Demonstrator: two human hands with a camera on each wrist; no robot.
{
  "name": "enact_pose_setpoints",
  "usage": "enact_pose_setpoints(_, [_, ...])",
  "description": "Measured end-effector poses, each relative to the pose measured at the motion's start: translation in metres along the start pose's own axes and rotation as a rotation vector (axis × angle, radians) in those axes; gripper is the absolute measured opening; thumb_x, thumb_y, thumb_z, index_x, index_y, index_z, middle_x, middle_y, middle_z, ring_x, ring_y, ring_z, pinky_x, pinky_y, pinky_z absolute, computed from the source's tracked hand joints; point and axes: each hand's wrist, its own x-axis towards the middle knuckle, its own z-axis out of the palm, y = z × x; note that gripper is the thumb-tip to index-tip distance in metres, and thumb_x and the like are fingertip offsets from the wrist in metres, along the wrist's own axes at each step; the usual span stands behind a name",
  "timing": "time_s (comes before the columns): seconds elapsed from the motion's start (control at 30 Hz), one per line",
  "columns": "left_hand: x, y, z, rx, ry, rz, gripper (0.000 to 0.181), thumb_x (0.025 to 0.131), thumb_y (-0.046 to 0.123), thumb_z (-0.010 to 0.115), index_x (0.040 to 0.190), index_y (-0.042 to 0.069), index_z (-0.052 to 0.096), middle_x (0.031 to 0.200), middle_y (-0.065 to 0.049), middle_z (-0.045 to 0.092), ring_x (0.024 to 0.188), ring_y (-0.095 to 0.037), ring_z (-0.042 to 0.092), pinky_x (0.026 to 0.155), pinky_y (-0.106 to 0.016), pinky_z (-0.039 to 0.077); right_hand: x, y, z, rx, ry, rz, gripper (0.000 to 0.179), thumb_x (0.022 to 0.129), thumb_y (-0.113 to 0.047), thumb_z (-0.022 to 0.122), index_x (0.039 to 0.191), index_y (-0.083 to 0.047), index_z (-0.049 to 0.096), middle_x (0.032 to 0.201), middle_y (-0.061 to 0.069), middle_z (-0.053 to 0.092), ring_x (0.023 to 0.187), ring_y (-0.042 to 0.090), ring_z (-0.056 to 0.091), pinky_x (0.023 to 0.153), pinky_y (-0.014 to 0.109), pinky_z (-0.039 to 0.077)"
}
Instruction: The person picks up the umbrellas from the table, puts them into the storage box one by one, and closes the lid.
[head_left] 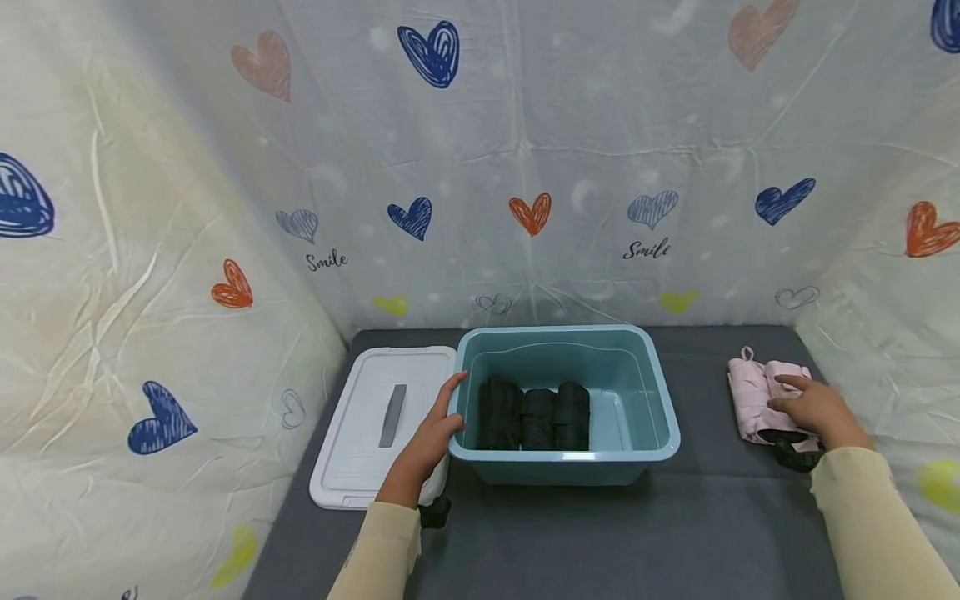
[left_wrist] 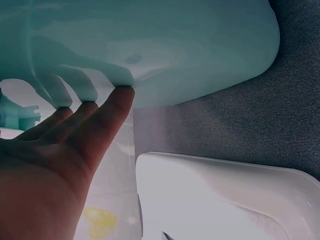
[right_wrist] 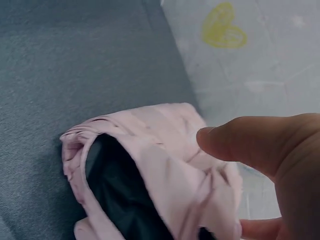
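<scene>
A light blue plastic bin [head_left: 564, 467] stands upright on the table, holding several black rolled fabric bundles [head_left: 537, 419] side by side in its left and middle part. My left hand [head_left: 426, 446] reaches to the bin's left side; in the left wrist view its extended fingers [left_wrist: 107, 117] touch the outer wall. At the right, pink rolled fabric bundles [head_left: 750, 396] lie close together, one with a small loop; a dark inner side [right_wrist: 117, 185] shows at the open end. My right hand [head_left: 817, 410] is over them, fingers spread, with the thumb [right_wrist: 225, 140] right at the pink fabric.
A white lid [head_left: 352, 433] with a grey handle [head_left: 392, 415] lies flat left of the bin. Dark grey cloth [head_left: 720, 525] covers the table. Heart-printed sheets [head_left: 585, 108] hang behind and along both sides.
</scene>
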Motion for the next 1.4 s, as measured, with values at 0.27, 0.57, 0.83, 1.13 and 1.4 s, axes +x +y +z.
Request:
enact_pose_setpoints(0.27, [-0.001,0.0,0.001,-0.013,-0.008,0.012,0.077,0.084,0.004,0.038,0.154,0.03,0.017,0.16,-0.011,0.014,0.131,-0.036,0.031,0.094,-0.049,0.037,0.004,0.01,0.009,-0.066,0.021,-0.019,0.063,0.085,-0.021,0.059,0.136,0.01,0.04,0.126,0.045,0.044,0.117,0.066,0.033,0.097,0.069,0.03])
enact_pose_setpoints(0.57, [0.018,-0.034,0.002,-0.026,0.032,0.028,0.078,0.083,0.007,0.04,0.149,0.044,0.022,0.16,-0.004,0.015,0.131,-0.034,0.031,0.093,-0.05,0.037,0.003,0.019,0.017,-0.034,0.129,-0.003,0.06,0.076,-0.009,0.057,0.132,0.011,0.045,0.119,0.047,0.048,0.099,0.056,0.045,0.082,0.061,0.04])
enact_pose_setpoints(0.83, [0.015,-0.029,0.003,-0.026,0.012,-0.006,0.077,0.085,0.005,0.039,0.152,0.037,0.019,0.161,-0.008,0.014,0.132,-0.036,0.03,0.095,-0.053,0.036,-0.005,0.022,0.027,0.025,0.253,-0.003,0.05,0.078,-0.006,0.053,0.125,0.012,0.054,0.107,0.042,0.054,0.085,0.044,0.048,0.064,0.043,0.039])
enact_pose_setpoints(1.13, [0.015,-0.031,0.002,-0.026,0.019,-0.004,0.075,0.085,0.008,0.04,0.151,0.04,0.021,0.161,-0.007,0.014,0.134,-0.036,0.029,0.097,-0.055,0.036,-0.01,0.018,0.034,0.05,0.342,-0.038,0.048,0.074,0.0,0.044,0.118,0.013,0.059,0.08,0.027,0.055,0.069,0.033,0.051,0.05,0.034,0.032])
enact_pose_setpoints(1.4, [0.02,-0.037,0.001,-0.019,0.05,0.029,0.075,0.084,0.01,0.04,0.149,0.043,0.023,0.158,-0.007,0.019,0.129,-0.036,0.033,0.093,-0.052,0.038,-0.016,0.016,0.034,0.108,0.353,0.027,0.051,0.075,0.002,0.038,0.121,0.011,0.059,0.107,0.037,0.052,0.075,0.038,0.053,0.048,0.033,0.035])
